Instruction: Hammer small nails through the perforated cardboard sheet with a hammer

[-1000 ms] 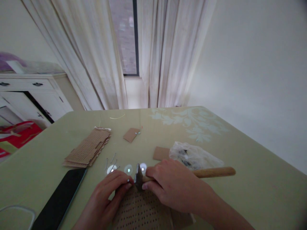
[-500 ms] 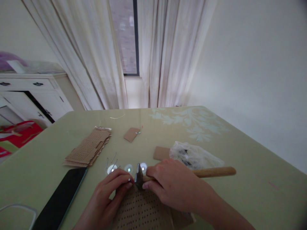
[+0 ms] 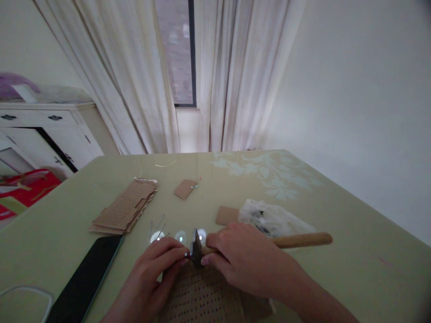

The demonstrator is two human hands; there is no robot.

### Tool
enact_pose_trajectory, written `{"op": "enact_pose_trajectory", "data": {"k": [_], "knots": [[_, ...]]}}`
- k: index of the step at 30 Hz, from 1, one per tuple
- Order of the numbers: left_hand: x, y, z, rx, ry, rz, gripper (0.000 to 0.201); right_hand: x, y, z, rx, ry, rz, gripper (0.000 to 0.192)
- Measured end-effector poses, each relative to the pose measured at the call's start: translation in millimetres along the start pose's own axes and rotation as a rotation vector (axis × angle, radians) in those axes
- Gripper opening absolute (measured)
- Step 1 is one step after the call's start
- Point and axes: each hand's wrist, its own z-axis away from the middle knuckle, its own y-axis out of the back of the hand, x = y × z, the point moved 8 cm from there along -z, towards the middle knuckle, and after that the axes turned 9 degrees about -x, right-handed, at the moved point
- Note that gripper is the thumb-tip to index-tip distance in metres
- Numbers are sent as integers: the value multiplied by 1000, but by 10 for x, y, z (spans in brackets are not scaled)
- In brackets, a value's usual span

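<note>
At about nine o'clock from the hands, a white cable (image 3: 23,294) curled at the table's near left corner, and just right of it a black tablet (image 3: 84,280) lay flat on the green table (image 3: 353,251). At ten o'clock from the hands sat a stack of punched cardboard sheets (image 3: 126,208), with a few loose nails (image 3: 156,223) between it and the hands. At twelve o'clock, farther up the table, lay a small cardboard scrap (image 3: 184,189).

The left hand (image 3: 151,278) rested on the near edge of a punched cardboard sheet (image 3: 205,298), its fingertips pinched together at the sheet's far edge, right against the hammer head; whether a nail sat between them could not be told, as the spot was too small and dim. The right hand (image 3: 245,262) was closed around the hammer (image 3: 195,246), gripping the wooden handle close up by the metal head, which stood on the sheet's far edge. The rest of the handle stuck out toward three o'clock, level over the table.

At one o'clock from the right hand lay another cardboard piece (image 3: 226,216), touching a crumpled clear plastic bag (image 3: 272,217) with dark bits inside.
</note>
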Motion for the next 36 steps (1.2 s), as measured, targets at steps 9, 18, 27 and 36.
{"op": "enact_pose_trajectory", "data": {"k": [9, 18, 27, 36], "knots": [[38, -29, -10, -62, -18, -72, 19, -11, 264, 71, 189, 41, -339, 22], [-21, -89, -6, -84, 69, 36, 21, -52, 243, 78, 259, 94, -338, 24], [-96, -156, 32, -118, 136, 155, 18, -55, 177, 29, 209, 52, -298, 25], [-187, -152, 56, -96, 238, 171, 21, -21, 156, 30, 210, 43, -283, 25]]}}
